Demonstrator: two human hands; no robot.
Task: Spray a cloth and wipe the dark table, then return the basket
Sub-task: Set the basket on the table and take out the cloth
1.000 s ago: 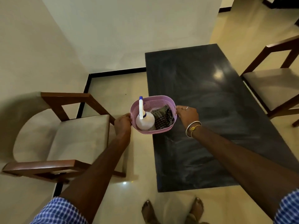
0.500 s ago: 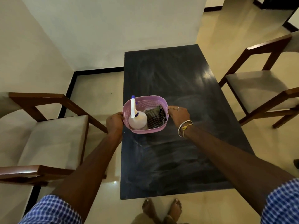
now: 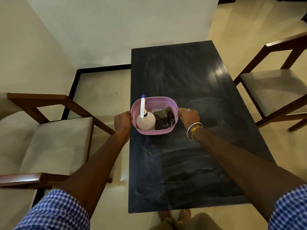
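Main risk: basket [image 3: 154, 128] sits at the table's [image 3: 191, 163] left edge, near wall almost flush with it; a careless release or a nudge from the left hand [image 3: 122, 120] could tip it onto the floor. Spray bottle [image 3: 145, 121] is tall and upright against the left wall, so a jolt could topple it. Right hand [image 3: 188, 117] and left hand each clasp an end of the rim. Basket: pink perforated plastic, oval, holding bottle plus folded dark checked cloth [image 3: 163, 121].
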